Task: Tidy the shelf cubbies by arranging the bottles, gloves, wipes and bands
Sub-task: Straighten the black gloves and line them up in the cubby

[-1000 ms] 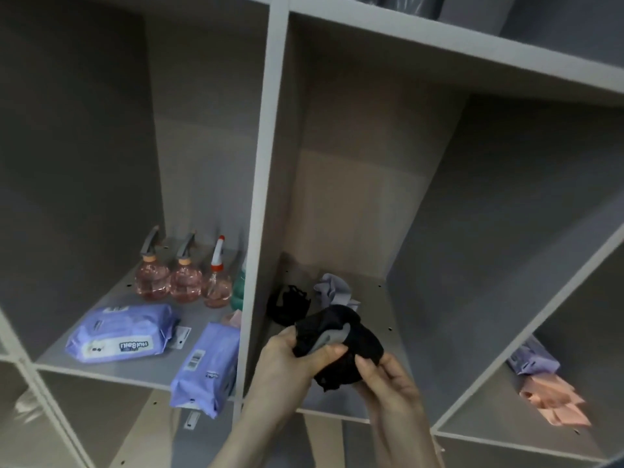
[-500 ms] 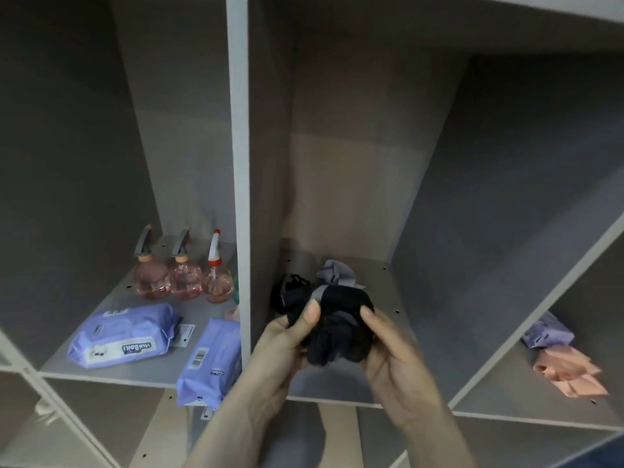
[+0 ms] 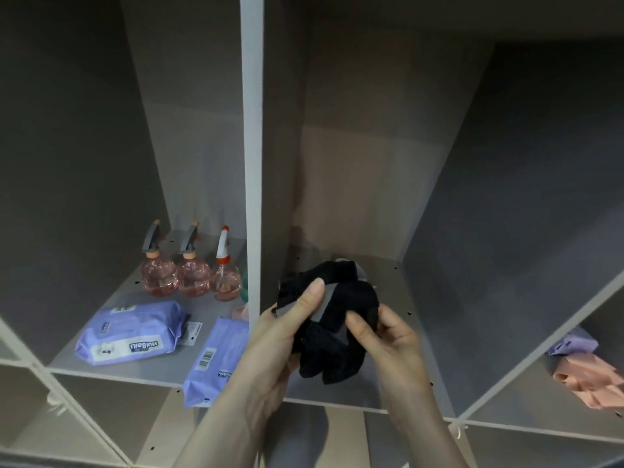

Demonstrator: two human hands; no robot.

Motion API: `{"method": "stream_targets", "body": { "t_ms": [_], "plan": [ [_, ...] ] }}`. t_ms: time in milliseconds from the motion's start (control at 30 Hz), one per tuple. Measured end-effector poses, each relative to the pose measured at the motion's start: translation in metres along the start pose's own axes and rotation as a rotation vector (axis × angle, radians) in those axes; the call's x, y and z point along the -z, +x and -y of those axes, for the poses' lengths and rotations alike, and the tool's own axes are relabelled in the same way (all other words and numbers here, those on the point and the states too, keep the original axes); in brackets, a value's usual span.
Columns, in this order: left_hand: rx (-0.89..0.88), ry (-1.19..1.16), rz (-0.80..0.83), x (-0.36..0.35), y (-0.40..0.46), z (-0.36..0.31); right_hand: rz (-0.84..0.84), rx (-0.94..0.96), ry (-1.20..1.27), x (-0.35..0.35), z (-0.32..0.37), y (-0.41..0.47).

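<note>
While three bottles (image 3: 192, 270) stand in a neat row at the back of the left cubby (image 3: 111, 361), much of the tidying looks unfinished. One wipes pack (image 3: 133, 336) lies flat at about 8 o'clock from them, but a second pack (image 3: 217, 358) juts over the shelf edge. At 3 o'clock, pink and lilac gloves (image 3: 589, 369) sit in a loose heap in the right cubby. Both hands work at the mouth of the middle cubby (image 3: 388, 282): the left hand (image 3: 287, 336) and right hand (image 3: 388, 339) are each closed on a bundle of black bands (image 3: 334, 332), thumbs pressed into it. Compared with half a second ago, the bundle has been carried deeper over the shelf and now hides the small items behind it, and the fingers have regripped.
</note>
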State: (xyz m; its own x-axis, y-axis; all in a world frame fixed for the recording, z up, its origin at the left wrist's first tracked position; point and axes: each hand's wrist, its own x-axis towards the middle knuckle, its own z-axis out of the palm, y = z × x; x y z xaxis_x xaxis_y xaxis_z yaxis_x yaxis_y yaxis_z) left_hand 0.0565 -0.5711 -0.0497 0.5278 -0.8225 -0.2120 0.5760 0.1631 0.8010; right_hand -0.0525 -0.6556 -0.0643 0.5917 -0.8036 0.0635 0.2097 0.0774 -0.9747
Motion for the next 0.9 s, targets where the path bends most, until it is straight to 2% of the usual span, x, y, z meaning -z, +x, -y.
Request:
{"method": "stream_targets", "body": {
  "t_ms": [100,167,367,467,533,633,700,767,900],
  "plan": [
    [-0.070,-0.080,-0.090,-0.001,0.005,0.002,-0.069,0.077,-0.114,-0.003,-0.003,0.000],
    [-0.123,-0.126,-0.126,0.000,0.009,0.003,-0.092,0.092,-0.093,-0.005,-0.003,0.000],
    [-0.258,-0.036,-0.169,0.000,0.012,0.007,-0.009,-0.176,0.341,-0.009,0.002,-0.001],
    [-0.267,0.000,-0.154,0.000,0.008,0.007,0.035,-0.245,0.357,-0.011,0.004,-0.006],
    [-0.202,-0.053,-0.122,0.001,0.006,0.005,0.029,-0.221,0.326,-0.009,0.004,-0.006],
    [-0.055,-0.168,-0.055,0.005,0.004,0.003,-0.058,-0.093,0.275,-0.003,0.004,-0.002],
    [-0.038,-0.233,-0.037,0.004,0.004,0.005,-0.108,-0.018,0.251,-0.004,0.002,-0.001],
    [-0.121,-0.249,-0.072,0.002,0.004,0.007,-0.190,0.021,0.236,-0.009,0.002,-0.003],
    [-0.351,-0.140,-0.131,-0.001,0.000,0.004,-0.465,-0.044,0.075,-0.017,0.000,-0.012]
  ]
}}
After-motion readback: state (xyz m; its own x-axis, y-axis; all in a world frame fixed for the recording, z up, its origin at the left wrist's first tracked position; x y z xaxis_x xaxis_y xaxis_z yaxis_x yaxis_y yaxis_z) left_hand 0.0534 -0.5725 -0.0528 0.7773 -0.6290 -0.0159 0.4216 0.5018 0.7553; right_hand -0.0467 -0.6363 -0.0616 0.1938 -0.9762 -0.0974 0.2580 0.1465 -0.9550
